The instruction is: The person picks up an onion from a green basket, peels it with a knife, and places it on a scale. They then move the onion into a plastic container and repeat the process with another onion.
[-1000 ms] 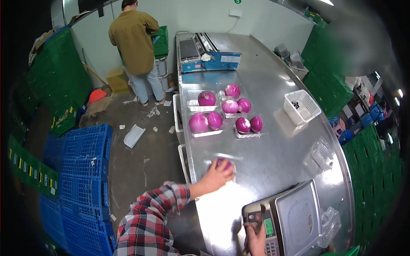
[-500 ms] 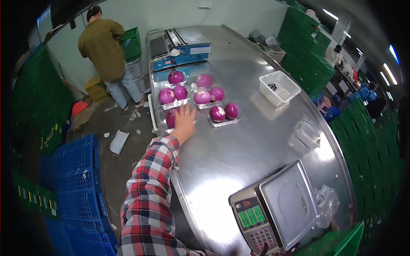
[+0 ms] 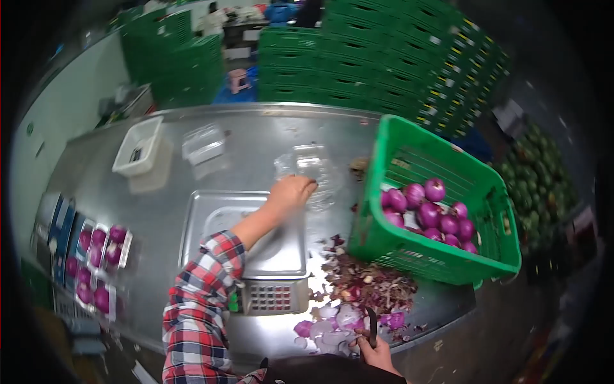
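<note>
My left hand [image 3: 291, 194] reaches over the far right corner of the scale's metal pan [image 3: 211, 221]. Its fingers look bent, but their tips are hidden and slightly blurred. Just beyond them lie clear plastic trays [image 3: 310, 153] and a crumpled clear bag [image 3: 325, 192]; contact cannot be made out. Near the front edge, my right hand [image 3: 376, 353] is closed around a dark-bladed knife [image 3: 372, 326]. Next to it are onion pieces [image 3: 348, 317] and a pile of purple skins [image 3: 368, 281]. Packed red onions [image 3: 114, 253] sit in trays at the left.
A green crate [image 3: 441, 256] with several red onions [image 3: 435, 214] stands at the right. Farther back are a white basket [image 3: 137, 150] and another clear tray [image 3: 204, 144]. Stacked green crates [image 3: 358, 57] line the table's far side. Green produce [image 3: 540, 185] is at far right.
The view has swung right. My left hand has left the packed onions and is now above the scale by the plastic trays. My right hand with the knife shows clearly now.
</note>
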A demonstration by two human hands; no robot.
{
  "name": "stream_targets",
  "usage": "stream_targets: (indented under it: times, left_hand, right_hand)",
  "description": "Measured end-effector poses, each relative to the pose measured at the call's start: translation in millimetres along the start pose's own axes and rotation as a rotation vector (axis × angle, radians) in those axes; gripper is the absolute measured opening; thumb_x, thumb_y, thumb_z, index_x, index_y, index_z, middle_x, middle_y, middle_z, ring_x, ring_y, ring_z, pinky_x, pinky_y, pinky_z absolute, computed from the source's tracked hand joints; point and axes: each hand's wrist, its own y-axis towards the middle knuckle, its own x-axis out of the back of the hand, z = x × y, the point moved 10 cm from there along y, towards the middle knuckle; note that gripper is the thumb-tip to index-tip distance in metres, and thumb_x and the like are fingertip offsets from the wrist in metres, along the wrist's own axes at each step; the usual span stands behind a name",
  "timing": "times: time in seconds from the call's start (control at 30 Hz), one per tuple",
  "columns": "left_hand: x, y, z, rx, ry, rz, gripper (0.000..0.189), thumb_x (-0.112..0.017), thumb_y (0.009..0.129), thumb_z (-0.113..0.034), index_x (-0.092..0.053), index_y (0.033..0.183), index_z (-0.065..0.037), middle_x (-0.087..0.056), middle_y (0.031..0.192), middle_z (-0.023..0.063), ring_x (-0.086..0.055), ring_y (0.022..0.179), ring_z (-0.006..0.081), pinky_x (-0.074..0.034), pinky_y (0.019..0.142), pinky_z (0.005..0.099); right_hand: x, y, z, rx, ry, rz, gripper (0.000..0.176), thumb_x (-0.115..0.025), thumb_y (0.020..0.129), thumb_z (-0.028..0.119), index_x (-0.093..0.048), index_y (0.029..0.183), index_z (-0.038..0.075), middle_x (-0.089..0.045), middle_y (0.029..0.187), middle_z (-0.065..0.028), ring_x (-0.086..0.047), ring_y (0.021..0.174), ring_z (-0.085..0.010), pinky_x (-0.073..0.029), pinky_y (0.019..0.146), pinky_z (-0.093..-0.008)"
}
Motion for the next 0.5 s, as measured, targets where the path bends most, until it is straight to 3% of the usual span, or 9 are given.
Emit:
stream_targets:
  times: [0.03, 0.13, 0.17, 0.23, 0.27, 0.3, 0.4, 0.43, 0.5]
  left_hand:
    - [-37.2, 16.3, 2.6, 0.059, -0.060, 0.030, 0.032, -0.047, 0.088, -0.027, -0.057, 0.108, -0.003, -0.061, 0.099, 0.0171, -0.057, 0.095, 0.0328, -0.042, 0.086, 0.0417]
    - [-109.8, 53.3, 8.1, -0.111, 0.243, -0.141, 0.032, -0.045, 0.087, -0.024, -0.055, 0.112, -0.006, -0.061, 0.101, 0.0169, -0.056, 0.099, 0.0331, -0.035, 0.096, 0.0448]
    - [-137.5, 66.8, 34.0, 0.003, 0.334, 0.022, 0.034, -0.044, 0.087, -0.023, -0.054, 0.114, -0.005, -0.060, 0.104, 0.0183, -0.056, 0.101, 0.0329, -0.034, 0.095, 0.0457]
    - [-151.9, 71.7, 61.2, 0.205, 0.345, 0.364, 0.036, -0.042, 0.085, -0.022, -0.054, 0.114, -0.005, -0.060, 0.103, 0.0212, -0.057, 0.101, 0.0329, -0.039, 0.091, 0.0461]
    - [-184.0, 78.1, 117.6, 0.272, 0.370, 0.441, 0.033, -0.046, 0.081, -0.018, -0.057, 0.109, -0.005, -0.062, 0.099, 0.0212, -0.060, 0.094, 0.0336, -0.045, 0.082, 0.0454]
    - [-186.4, 81.7, 118.4, 0.148, 0.443, 0.499, 0.026, -0.049, 0.079, -0.013, -0.060, 0.100, -0.005, -0.063, 0.092, 0.0209, -0.062, 0.085, 0.0348, -0.048, 0.074, 0.0453]
    - [-170.0, 85.7, 120.3, 0.057, 0.404, 0.381, 0.019, -0.049, 0.076, -0.008, -0.061, 0.090, -0.003, -0.063, 0.082, 0.0206, -0.061, 0.079, 0.0351, -0.046, 0.073, 0.0452]
    - [-166.5, 81.9, 118.8, -0.022, 0.423, 0.331, 0.015, -0.051, 0.076, -0.008, -0.059, 0.087, -0.003, -0.063, 0.080, 0.0194, -0.061, 0.077, 0.0341, -0.044, 0.074, 0.0435]
    - [-160.9, 79.8, 114.6, -0.104, 0.446, 0.243, 0.010, -0.054, 0.074, -0.010, -0.057, 0.082, -0.004, -0.062, 0.078, 0.0172, -0.060, 0.074, 0.0324, -0.042, 0.076, 0.0409]
  right_hand:
    - [16.1, -0.9, -16.6, -0.033, 0.004, -0.042, 0.027, -0.050, 0.091, 0.013, -0.053, 0.114, -0.001, -0.064, 0.079, -0.0044, -0.047, 0.050, -0.0037, -0.037, 0.048, -0.0194]
    - [49.3, -7.6, -36.9, 0.108, -0.072, -0.199, 0.027, -0.054, 0.088, 0.015, -0.058, 0.113, 0.004, -0.060, 0.082, -0.0040, -0.054, 0.070, -0.0123, -0.045, 0.062, -0.0262]
    - [60.8, -4.8, -47.7, 0.021, -0.101, -0.213, 0.023, -0.053, 0.089, 0.016, -0.062, 0.107, 0.004, -0.055, 0.069, 0.0011, -0.048, 0.056, -0.0070, -0.040, 0.050, -0.0232]
    - [71.5, -3.3, -45.7, 0.064, -0.025, -0.230, 0.024, -0.053, 0.089, 0.017, -0.061, 0.108, 0.005, -0.056, 0.068, 0.0009, -0.047, 0.055, -0.0061, -0.038, 0.049, -0.0224]
    - [75.9, -6.4, -48.2, 0.078, 0.017, -0.243, 0.025, -0.053, 0.089, 0.017, -0.061, 0.109, 0.005, -0.056, 0.068, 0.0008, -0.046, 0.054, -0.0056, -0.038, 0.049, -0.0220]
    - [82.8, -9.3, -36.5, 0.107, 0.028, -0.305, 0.019, -0.052, 0.090, 0.016, -0.063, 0.101, 0.005, -0.053, 0.062, 0.0018, -0.043, 0.049, -0.0046, -0.034, 0.044, -0.0213]
    - [92.0, 8.4, -66.9, -0.001, 0.059, -0.138, 0.029, -0.050, 0.091, 0.017, -0.055, 0.113, 0.000, -0.064, 0.079, -0.0040, -0.057, 0.067, -0.0069, -0.044, 0.064, -0.0218]
    - [89.8, 5.8, -56.7, -0.125, 0.067, -0.116, 0.029, -0.050, 0.091, 0.020, -0.057, 0.111, 0.000, -0.064, 0.080, -0.0038, -0.059, 0.082, -0.0089, -0.044, 0.077, -0.0237]
    - [87.9, 14.7, -44.3, -0.072, 0.032, -0.069, 0.027, -0.050, 0.091, 0.019, -0.058, 0.111, 0.004, -0.063, 0.079, -0.0017, -0.056, 0.074, -0.0066, -0.044, 0.069, -0.0224]
